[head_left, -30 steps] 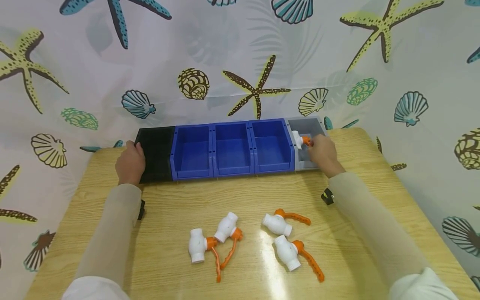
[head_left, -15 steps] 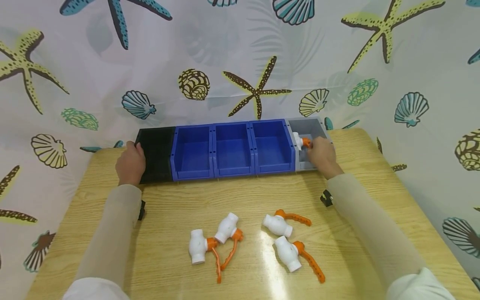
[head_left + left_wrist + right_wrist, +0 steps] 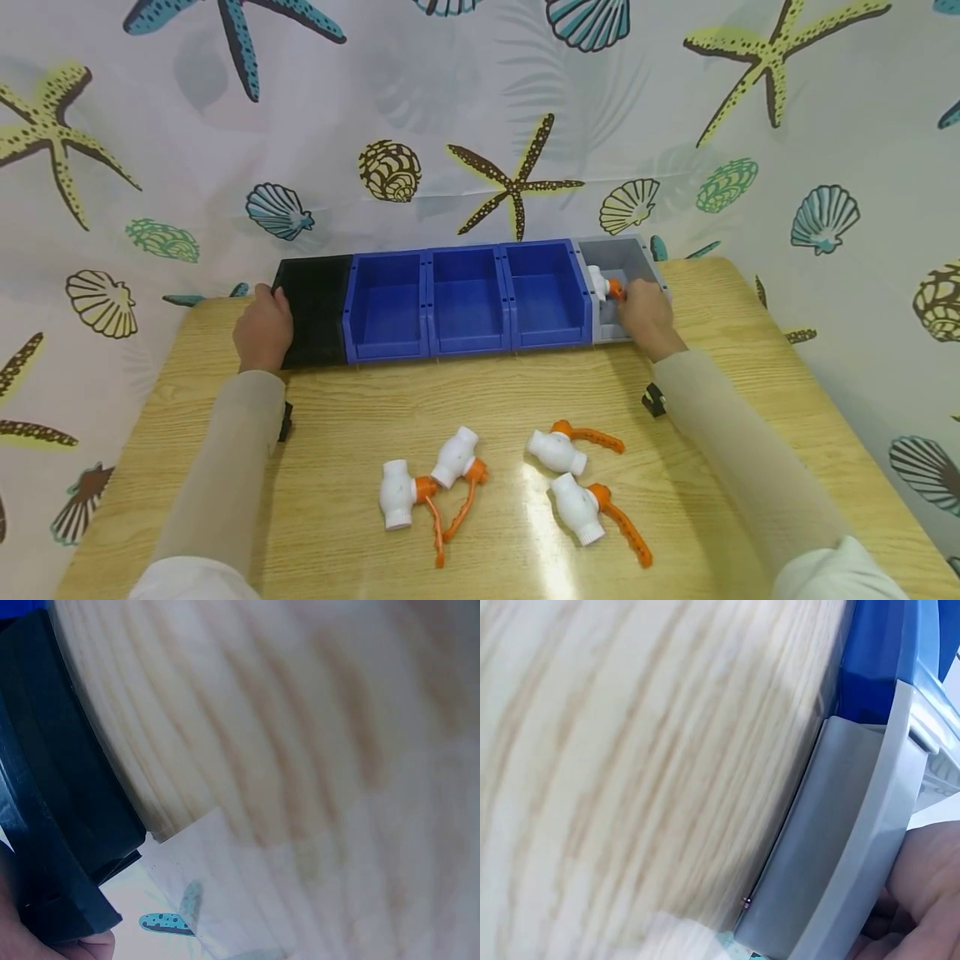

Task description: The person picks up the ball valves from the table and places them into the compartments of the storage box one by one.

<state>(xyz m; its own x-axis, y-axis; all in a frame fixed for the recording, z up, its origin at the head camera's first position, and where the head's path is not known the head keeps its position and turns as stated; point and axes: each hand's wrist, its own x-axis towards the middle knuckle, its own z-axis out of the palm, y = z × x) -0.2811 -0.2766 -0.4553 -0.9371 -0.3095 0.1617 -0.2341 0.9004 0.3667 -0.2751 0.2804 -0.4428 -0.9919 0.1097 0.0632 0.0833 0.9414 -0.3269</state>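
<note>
Glare whitens the table [image 3: 337,450]; the left wrist view blurs.

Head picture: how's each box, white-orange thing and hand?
Black bin: upright, open
Three blue bins: upright, open
Gray bin: upright, open
Four valves: lying on table
Fifth valve: at gray bin, partly hidden
Left hand: gripping black bin
Right hand: at fifth valve, grip unclear

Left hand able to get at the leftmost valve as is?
Likely yes: nothing visible stands between the left hand and the leftmost valve, though the hand must release the black bin first.
</note>
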